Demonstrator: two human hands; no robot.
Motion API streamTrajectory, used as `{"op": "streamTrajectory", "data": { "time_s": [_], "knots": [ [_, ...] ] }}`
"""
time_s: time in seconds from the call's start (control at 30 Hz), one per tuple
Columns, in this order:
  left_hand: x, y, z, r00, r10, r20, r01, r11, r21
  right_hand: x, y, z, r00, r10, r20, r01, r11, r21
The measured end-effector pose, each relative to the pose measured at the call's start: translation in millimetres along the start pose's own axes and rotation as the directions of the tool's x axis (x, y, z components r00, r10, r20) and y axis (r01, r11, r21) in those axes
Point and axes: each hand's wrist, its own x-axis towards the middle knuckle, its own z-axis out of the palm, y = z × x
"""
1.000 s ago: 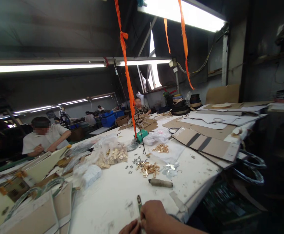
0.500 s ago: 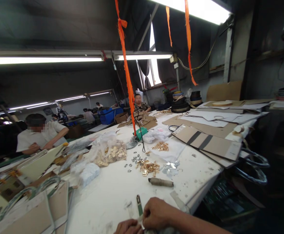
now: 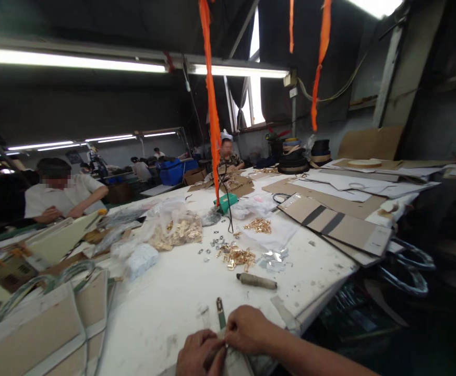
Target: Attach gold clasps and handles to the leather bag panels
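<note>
At the near table edge my right hand (image 3: 247,330) is closed in a pinch, its fingertips meeting those of my left hand. What the pinch holds is too small to make out. My left hand (image 3: 200,355) has its fingers bent and pressed together over a pale flat piece (image 3: 236,363), partly hidden beneath both hands. A narrow green strap (image 3: 220,317) with a gold-coloured metal end sticks out beyond my fingertips. Farther up lies a grey, tape-wrapped tool handle (image 3: 256,281), close to a pile of gold metal fittings (image 3: 236,257) and scattered small silver plates (image 3: 217,243).
Plastic bags of parts (image 3: 177,230) lie at centre left. Stacked beige panels (image 3: 28,334) fill the near left, and another striped panel (image 3: 333,224) overhangs the right edge. An orange strip (image 3: 212,104) hangs over the table. A co-worker (image 3: 66,190) sits at left.
The view has shifted, with the hanging strips and hands appearing differently placed. More of my left hand now shows, its fingers drawn up against my right fingertips.
</note>
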Motion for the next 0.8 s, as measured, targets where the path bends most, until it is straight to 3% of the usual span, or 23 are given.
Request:
{"op": "streamTrajectory", "data": {
  "time_s": [0.07, 0.17, 0.33, 0.8],
  "knots": [
    [2, 16, -10.5, 0.992, -0.072, 0.107, 0.075, 0.997, -0.023, -7, 6, 1, 0.998, -0.065, -0.002, 0.065, 0.997, 0.036],
    [6, 37, -19.4, 0.969, -0.178, 0.172, 0.192, 0.979, -0.068, -14, 16, 2, 0.991, -0.136, -0.011, 0.136, 0.983, 0.119],
    [5, 43, -16.9, 0.946, -0.259, 0.194, 0.288, 0.948, -0.139, -17, 26, 2, 0.989, -0.149, 0.009, 0.144, 0.968, 0.206],
    [-1, 42, -12.8, 0.946, -0.216, 0.244, 0.255, 0.956, -0.144, -12, 28, -6, 0.978, -0.131, 0.164, 0.106, 0.983, 0.150]
  ]
}}
